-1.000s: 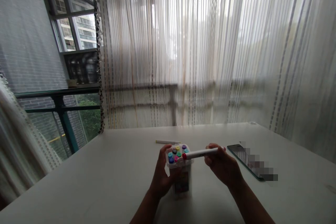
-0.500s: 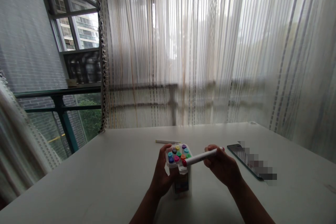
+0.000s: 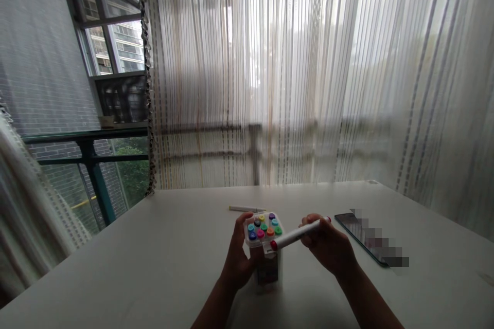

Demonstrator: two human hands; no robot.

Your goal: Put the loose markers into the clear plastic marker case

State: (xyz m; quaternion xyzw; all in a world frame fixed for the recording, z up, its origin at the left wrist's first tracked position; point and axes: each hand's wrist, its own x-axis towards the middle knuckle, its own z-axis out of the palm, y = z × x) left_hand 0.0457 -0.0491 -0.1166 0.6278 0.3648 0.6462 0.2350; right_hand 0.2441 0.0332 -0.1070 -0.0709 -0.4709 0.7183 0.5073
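Note:
A clear marker box (image 3: pixel 264 247) stands on the white table (image 3: pixel 162 252), packed with markers whose coloured caps face up. My left hand (image 3: pixel 238 254) is wrapped round the box's left side. My right hand (image 3: pixel 328 245) is closed on a white marker (image 3: pixel 297 234) with red caps. The marker slants down to the left, and its lower red end sits at the box's near right corner.
One loose marker (image 3: pixel 245 209) lies on the table just behind the box. A dark phone (image 3: pixel 360 239) lies to the right of my right hand. Striped curtains (image 3: pixel 309 72) hang behind the table, and a window with a green railing is at left.
The marker in my right hand has tipped from nearly level to slanting down, and its red end has dropped to the box's near right corner. My left hand has kept hold of the box.

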